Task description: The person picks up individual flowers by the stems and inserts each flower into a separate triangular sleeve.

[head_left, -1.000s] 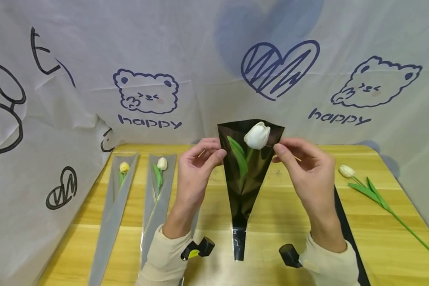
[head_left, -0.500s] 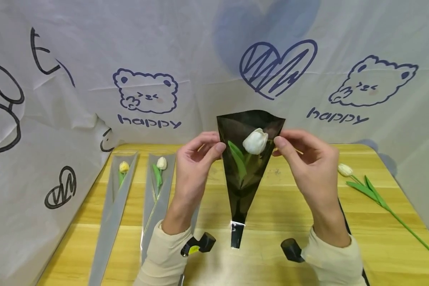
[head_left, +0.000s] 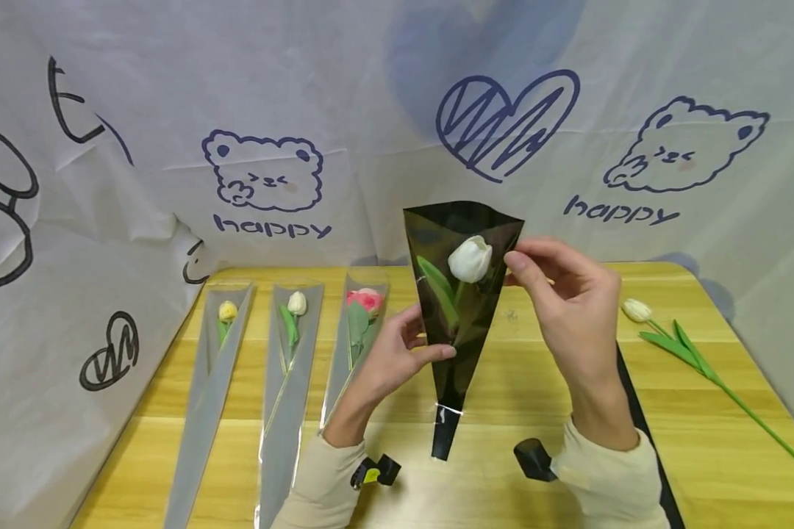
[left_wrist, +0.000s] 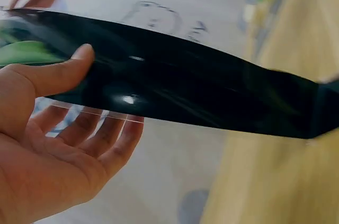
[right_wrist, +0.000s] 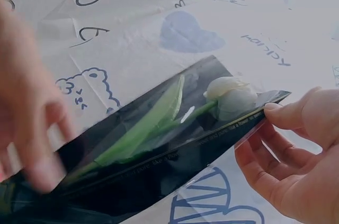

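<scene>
A black see-through flower sleeve (head_left: 465,323) with a white tulip (head_left: 470,258) and its green leaf inside hangs upright over the table in the head view. My right hand (head_left: 562,294) pinches its upper right edge between thumb and fingers. Lower down, my left hand (head_left: 397,360) is around the left edge, thumb across the front and fingers behind. In the left wrist view the left thumb (left_wrist: 79,62) lies over the dark film (left_wrist: 185,86). The right wrist view shows the tulip head (right_wrist: 230,97) near the sleeve's wide mouth, and the left hand blurred.
Three wrapped flowers lie at left: a yellow one (head_left: 228,311), a white tulip (head_left: 296,303) and a pink one (head_left: 365,301). A loose white tulip (head_left: 695,356) lies at right. A black strip (head_left: 645,419) shows beside the right forearm. White cloth (head_left: 384,184) stands behind the table.
My left hand has moved from the sleeve's upper left edge down to its middle, uncovering the pink flower. The sleeve has risen slightly; my right hand keeps its pinch.
</scene>
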Available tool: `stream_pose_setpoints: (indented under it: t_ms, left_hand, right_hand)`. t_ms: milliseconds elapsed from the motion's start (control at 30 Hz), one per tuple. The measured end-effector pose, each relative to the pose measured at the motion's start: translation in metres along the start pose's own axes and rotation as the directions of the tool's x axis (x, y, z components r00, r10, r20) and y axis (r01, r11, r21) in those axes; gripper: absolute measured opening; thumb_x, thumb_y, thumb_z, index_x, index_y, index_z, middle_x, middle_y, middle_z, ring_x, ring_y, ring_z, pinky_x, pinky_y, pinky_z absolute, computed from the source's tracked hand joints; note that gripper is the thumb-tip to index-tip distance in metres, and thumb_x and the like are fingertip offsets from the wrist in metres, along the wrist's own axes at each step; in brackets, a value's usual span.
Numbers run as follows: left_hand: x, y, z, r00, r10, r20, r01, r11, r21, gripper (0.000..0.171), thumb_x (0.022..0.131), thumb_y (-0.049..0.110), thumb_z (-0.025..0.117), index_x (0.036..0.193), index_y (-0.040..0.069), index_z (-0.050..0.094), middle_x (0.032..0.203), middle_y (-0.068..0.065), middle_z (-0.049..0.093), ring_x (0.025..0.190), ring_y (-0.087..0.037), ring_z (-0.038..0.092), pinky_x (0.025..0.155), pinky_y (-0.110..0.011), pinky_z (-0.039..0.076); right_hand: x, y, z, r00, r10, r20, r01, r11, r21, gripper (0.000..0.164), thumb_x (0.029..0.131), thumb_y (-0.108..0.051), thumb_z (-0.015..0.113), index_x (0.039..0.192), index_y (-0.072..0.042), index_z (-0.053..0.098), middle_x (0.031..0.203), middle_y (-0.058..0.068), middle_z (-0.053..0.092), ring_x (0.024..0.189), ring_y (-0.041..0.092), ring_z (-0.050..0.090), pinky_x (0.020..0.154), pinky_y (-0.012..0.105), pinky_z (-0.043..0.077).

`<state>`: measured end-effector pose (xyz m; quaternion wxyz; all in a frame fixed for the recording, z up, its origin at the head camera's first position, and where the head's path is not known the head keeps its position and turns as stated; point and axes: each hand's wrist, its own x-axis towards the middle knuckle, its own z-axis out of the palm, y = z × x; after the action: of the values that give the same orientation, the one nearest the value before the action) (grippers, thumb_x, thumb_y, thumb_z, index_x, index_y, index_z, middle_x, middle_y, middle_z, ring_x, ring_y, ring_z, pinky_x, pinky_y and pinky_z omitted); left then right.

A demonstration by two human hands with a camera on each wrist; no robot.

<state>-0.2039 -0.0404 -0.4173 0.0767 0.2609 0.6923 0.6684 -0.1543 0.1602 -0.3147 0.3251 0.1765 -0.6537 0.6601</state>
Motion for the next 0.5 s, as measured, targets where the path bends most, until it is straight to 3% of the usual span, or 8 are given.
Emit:
stream_pose_setpoints:
  t_ms: [100, 200, 333, 500]
  left_hand:
    - [0.002, -0.011, 0.008, 0.999, -0.031, 0.035, 0.029, 0.999, 0.044, 0.038, 0.087, -0.010, 0.075, 0.123, -0.009, 0.064, 0.113, -0.024, 0.070, 0.102, -0.025, 0.069, 0.086, -0.036, 0.058]
    - [0.002, -0.013, 0.013, 0.998, -0.047, 0.030, 0.046, 0.997, 0.054, 0.029, 0.088, -0.009, 0.075, 0.116, -0.010, 0.067, 0.107, -0.024, 0.071, 0.098, -0.026, 0.071, 0.082, -0.032, 0.059]
    - [0.000, -0.014, 0.013, 0.997, -0.072, 0.010, 0.071, 0.995, 0.070, 0.031, 0.088, -0.007, 0.076, 0.118, -0.009, 0.068, 0.108, -0.023, 0.073, 0.100, -0.030, 0.073, 0.081, -0.030, 0.058]
    - [-0.001, -0.028, 0.002, 0.985, -0.168, -0.028, 0.168, 0.986, -0.018, 0.038, 0.087, -0.008, 0.076, 0.124, -0.009, 0.066, 0.116, -0.023, 0.071, 0.102, -0.030, 0.072, 0.076, -0.030, 0.059]
  right_hand:
    - [0.001, 0.000, -0.002, 0.999, 0.022, -0.031, -0.021, 1.000, 0.005, 0.013, 0.092, 0.005, 0.072, 0.103, 0.013, 0.072, 0.093, 0.011, 0.072, 0.077, 0.020, 0.068, 0.077, 0.026, 0.057]
    - [0.002, 0.001, -0.007, 0.998, 0.040, -0.054, -0.039, 0.999, 0.013, 0.016, 0.093, 0.002, 0.073, 0.106, 0.011, 0.073, 0.094, 0.012, 0.072, 0.077, 0.022, 0.067, 0.076, 0.027, 0.058]
    - [0.003, 0.006, -0.019, 0.998, 0.039, -0.056, -0.038, 0.999, 0.026, 0.022, 0.095, 0.003, 0.069, 0.116, 0.010, 0.071, 0.102, 0.017, 0.072, 0.085, 0.025, 0.069, 0.076, 0.028, 0.059]
    - [-0.002, 0.013, -0.051, 0.988, 0.060, -0.139, -0.057, 0.998, 0.028, 0.026, 0.096, 0.003, 0.068, 0.120, 0.011, 0.068, 0.107, 0.021, 0.072, 0.092, 0.026, 0.070, 0.076, 0.028, 0.059]
